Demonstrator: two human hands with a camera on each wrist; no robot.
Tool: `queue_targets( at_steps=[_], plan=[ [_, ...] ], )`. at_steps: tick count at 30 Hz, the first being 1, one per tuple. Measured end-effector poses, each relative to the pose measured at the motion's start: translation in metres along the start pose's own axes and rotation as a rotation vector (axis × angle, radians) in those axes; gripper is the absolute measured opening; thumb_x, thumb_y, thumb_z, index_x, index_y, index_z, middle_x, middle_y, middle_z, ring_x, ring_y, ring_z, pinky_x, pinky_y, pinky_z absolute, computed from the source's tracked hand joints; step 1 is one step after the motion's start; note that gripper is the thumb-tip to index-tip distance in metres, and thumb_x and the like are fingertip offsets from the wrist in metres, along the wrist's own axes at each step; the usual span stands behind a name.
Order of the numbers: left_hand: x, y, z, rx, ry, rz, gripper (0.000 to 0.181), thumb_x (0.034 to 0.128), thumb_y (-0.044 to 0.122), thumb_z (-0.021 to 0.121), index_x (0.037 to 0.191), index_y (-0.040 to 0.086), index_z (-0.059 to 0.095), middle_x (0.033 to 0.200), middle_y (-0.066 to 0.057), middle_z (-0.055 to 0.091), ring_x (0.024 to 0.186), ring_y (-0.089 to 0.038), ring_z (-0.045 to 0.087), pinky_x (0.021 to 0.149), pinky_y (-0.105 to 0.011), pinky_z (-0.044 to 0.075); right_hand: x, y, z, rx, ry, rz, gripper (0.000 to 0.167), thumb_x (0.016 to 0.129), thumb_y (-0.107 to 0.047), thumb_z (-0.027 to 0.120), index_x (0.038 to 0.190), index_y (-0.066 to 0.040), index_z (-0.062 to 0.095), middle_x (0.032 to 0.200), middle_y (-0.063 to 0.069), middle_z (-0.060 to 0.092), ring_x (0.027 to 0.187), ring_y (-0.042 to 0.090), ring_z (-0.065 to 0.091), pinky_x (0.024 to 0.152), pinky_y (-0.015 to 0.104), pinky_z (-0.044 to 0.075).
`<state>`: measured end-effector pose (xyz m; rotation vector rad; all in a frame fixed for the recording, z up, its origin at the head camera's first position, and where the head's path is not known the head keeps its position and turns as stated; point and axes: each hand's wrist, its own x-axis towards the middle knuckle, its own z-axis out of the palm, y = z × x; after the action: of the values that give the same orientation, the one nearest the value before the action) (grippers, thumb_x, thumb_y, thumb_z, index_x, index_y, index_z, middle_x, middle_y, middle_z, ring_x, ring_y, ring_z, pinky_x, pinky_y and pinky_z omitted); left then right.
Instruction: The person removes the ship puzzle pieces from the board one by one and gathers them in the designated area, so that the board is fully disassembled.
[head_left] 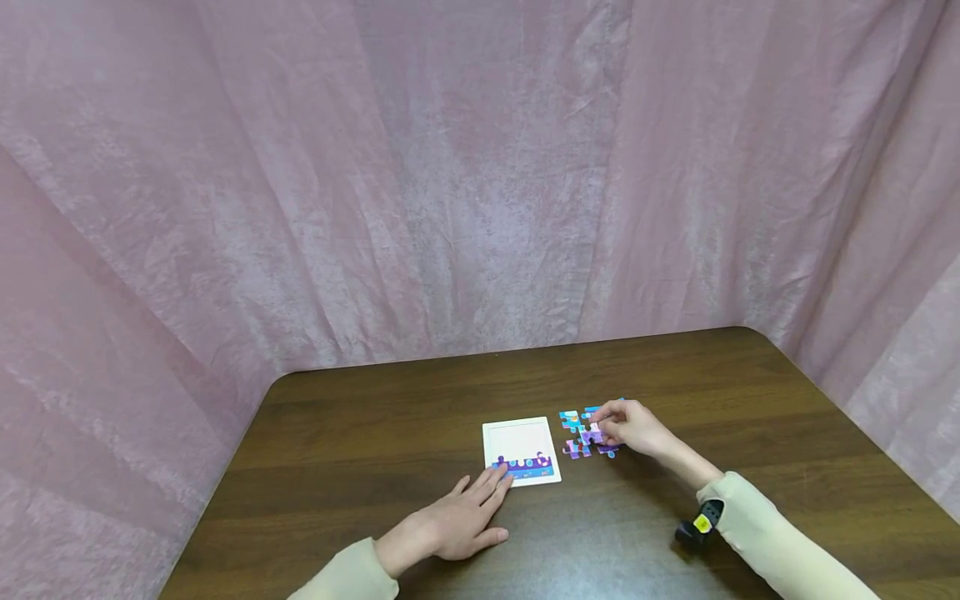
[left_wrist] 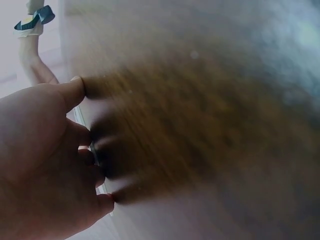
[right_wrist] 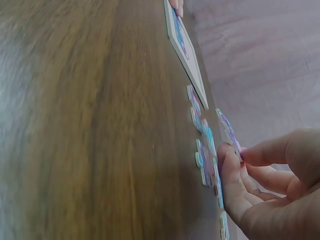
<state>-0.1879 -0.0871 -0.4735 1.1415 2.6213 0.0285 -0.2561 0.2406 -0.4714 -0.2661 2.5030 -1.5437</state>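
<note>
On the bench (head_left: 360,467), white puzzle tray (head_left: 517,438), with picture along the near edge only. Resting on its near left corner, straight-fingered: left hand (head_left: 465,518). Right of the tray, over loose pieces (head_left: 574,450), right hand (head_left: 635,427). Pinched in its grip, raised and tilted: one puzzle piece (right_wrist: 229,134), with the tray's bare area leftward, likely the decisive relation.

The left hand (head_left: 467,518) covers a corner of the white tray (head_left: 517,439). The right hand (head_left: 636,427) hides some puzzle pieces (head_left: 576,448) — what is on them is too small to tell. The head view cuts off both sleeves (head_left: 780,537) at the bottom. In the left wrist view, the table (left_wrist: 175,125) is blurry.
</note>
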Motion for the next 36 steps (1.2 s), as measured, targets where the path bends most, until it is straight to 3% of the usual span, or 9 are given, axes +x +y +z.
queue_targets(
  at_steps=[27,36],
  plan=[
    [-0.002,0.002,-0.003,-0.006,-0.018,-0.008,0.072,0.1010,0.049,0.038,0.156,0.010,0.014,0.164,-0.008,0.009,0.151,-0.024,0.014,0.116,-0.052,0.028,-0.014,0.016,-0.031,-0.106,0.058,0.042,0.017,0.093,0.001,0.055,0.103,0.010,0.063,0.086,0.011,0.066,0.071,0.011,0.061,0.063,0.026,0.056],
    [-0.002,0.001,-0.003,0.004,0.003,0.003,0.071,0.1013,0.049,0.038,0.155,0.008,0.016,0.164,-0.010,0.011,0.150,-0.025,0.016,0.115,-0.052,0.029,-0.016,0.019,-0.038,-0.184,0.090,0.055,0.015,0.089,0.003,0.056,0.099,0.009,0.065,0.074,0.007,0.064,0.066,0.010,0.058,0.058,0.024,0.053]
  ],
)
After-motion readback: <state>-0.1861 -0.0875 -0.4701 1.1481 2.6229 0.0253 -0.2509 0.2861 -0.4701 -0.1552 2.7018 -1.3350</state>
